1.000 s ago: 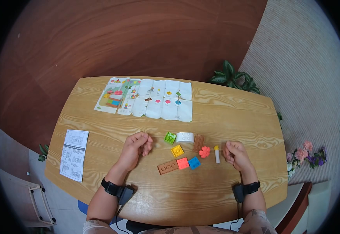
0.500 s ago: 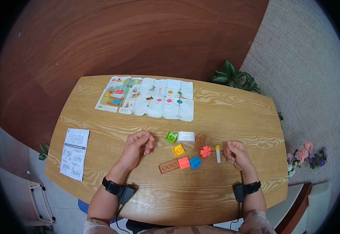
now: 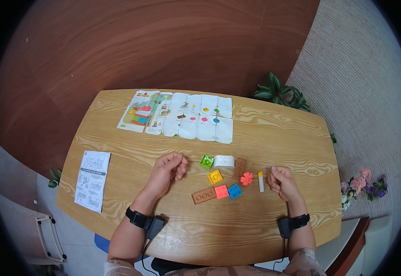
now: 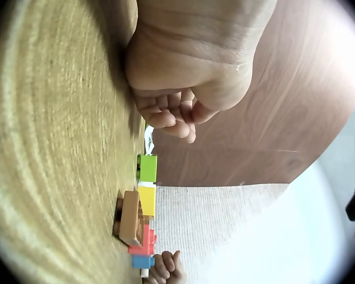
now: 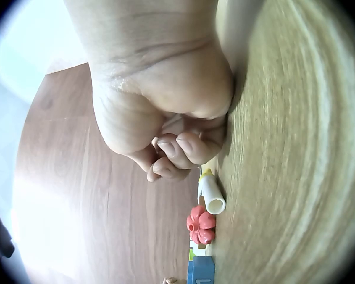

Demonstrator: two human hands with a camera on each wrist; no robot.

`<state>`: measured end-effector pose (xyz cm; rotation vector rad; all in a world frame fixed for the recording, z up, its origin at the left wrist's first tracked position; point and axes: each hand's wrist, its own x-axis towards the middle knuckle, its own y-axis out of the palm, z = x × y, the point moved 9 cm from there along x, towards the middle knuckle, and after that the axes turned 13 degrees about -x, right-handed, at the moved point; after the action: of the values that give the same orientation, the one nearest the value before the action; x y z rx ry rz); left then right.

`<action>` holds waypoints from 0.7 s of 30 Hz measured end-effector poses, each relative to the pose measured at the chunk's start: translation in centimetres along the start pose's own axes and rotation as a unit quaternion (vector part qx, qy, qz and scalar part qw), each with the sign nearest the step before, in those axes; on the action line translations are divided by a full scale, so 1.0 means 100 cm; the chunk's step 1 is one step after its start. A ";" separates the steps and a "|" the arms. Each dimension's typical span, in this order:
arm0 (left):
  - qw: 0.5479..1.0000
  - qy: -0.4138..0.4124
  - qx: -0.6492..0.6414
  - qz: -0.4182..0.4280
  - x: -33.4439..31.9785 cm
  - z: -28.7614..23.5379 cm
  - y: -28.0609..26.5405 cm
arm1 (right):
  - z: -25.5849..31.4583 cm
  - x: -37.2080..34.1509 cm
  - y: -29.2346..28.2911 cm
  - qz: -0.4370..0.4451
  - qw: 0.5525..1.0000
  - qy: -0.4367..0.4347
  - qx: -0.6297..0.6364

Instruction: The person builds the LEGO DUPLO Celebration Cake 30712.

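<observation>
My left hand point(image 3: 169, 171) rests on the wooden table at the left of the toy bricks, fingers loosely curled around nothing. Nearest to it is a green brick point(image 3: 206, 161). On the other side my right hand point(image 3: 283, 183) lies likewise, its curled fingers empty, beside a white toy candle point(image 3: 261, 182) with a yellow tip. Between the hands are a white arched brick point(image 3: 224, 161), a brown plate point(image 3: 240, 168), a yellow brick point(image 3: 215, 177) and a coral flower piece point(image 5: 202, 225). Closer to me, a second brown plate point(image 3: 204, 196), a coral brick point(image 3: 221, 191) and a blue brick point(image 3: 235, 191) form a row.
An unfolded picture instruction sheet point(image 3: 182, 131) lies toward the far edge of the table point(image 3: 278, 142). A printed black-and-white leaflet point(image 3: 92, 181) is at the left. Beyond the table stand a leafy plant point(image 3: 276, 89) and, at the right, some flowers point(image 3: 361, 184).
The whole scene has shifted slightly to the right in the head view. Both hands keep their pose, and the bricks stay in the same arrangement.
</observation>
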<state>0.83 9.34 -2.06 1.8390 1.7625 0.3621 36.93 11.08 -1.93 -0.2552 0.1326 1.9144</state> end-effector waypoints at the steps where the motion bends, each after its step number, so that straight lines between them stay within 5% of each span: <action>1: 1.000 -0.001 0.000 -0.001 0.000 0.000 0.000 | 0.001 -0.001 0.000 -0.001 1.000 0.001 -0.001; 21: 1.000 -0.010 -0.001 0.012 0.001 -0.002 0.004 | 0.001 -0.002 -0.001 -0.005 1.000 0.003 -0.003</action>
<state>1.05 9.49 -1.71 1.8574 1.7277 0.3535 37.09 10.94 -1.80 -0.2639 0.1292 1.9043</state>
